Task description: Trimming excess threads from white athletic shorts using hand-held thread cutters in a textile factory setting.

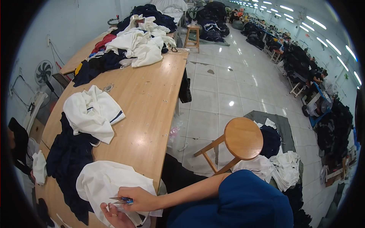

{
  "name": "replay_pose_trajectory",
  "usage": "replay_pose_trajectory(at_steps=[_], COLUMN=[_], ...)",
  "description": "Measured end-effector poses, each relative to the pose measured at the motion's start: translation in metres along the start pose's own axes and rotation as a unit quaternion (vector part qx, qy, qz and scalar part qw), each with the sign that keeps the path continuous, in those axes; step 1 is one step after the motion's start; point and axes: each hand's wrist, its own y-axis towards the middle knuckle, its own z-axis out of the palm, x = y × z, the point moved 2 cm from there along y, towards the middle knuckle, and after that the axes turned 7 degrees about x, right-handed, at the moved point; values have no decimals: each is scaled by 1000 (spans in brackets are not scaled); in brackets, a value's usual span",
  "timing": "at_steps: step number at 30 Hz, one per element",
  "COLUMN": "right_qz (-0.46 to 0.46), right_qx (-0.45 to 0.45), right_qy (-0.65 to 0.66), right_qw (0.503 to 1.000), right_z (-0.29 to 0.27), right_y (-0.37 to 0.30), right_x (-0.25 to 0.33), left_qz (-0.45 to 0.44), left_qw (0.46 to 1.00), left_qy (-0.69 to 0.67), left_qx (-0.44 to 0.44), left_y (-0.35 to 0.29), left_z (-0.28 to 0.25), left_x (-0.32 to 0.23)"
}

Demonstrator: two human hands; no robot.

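The right hand is closed around the snips; the left hand has its fingers curled beside the blades (whether they pinch anything, I cannot tell). Under both lies the shirt, white, rumpled and bunched at the tabletop's near edge. Work on it looks under way, its finished share unclear. Beyond lie a dark garment, another white one and a mixed pile, their state unreadable.
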Motion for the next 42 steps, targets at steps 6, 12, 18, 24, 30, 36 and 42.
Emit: replay_pose_trajectory(at_steps=[6,12,18,24,30,36,42], right_qz=[27,22,48,66,41,26,60], right_qx=[0,57,108,151,174,157,194], right_qy=[-3,-38,-46,-63,-101,-118,-180], right_qw=[1000,997,992,984,979,980,963], right_z=[-2,-11,-35,-29,-34,-38,-40], right_y=[-1,-3,0,6,10,9,9], right_x=[-6,-9,0,-14,-13,-1,-9], left_qz=[-11,-144,-173,-163,-192,-196,-209], left_qw=[999,973,938,946,945,934,942], left_qy=[34,-181,-299,-269,-226,-184,-178], left_qx=[29,-15,14,72,139,234,193], left_y=[5,7,5,5,11,10,16], left_z=[4,1,0,-2,-5,-8,-7], left_x=[-20,-39,-45,-45,-48,-31,-37])
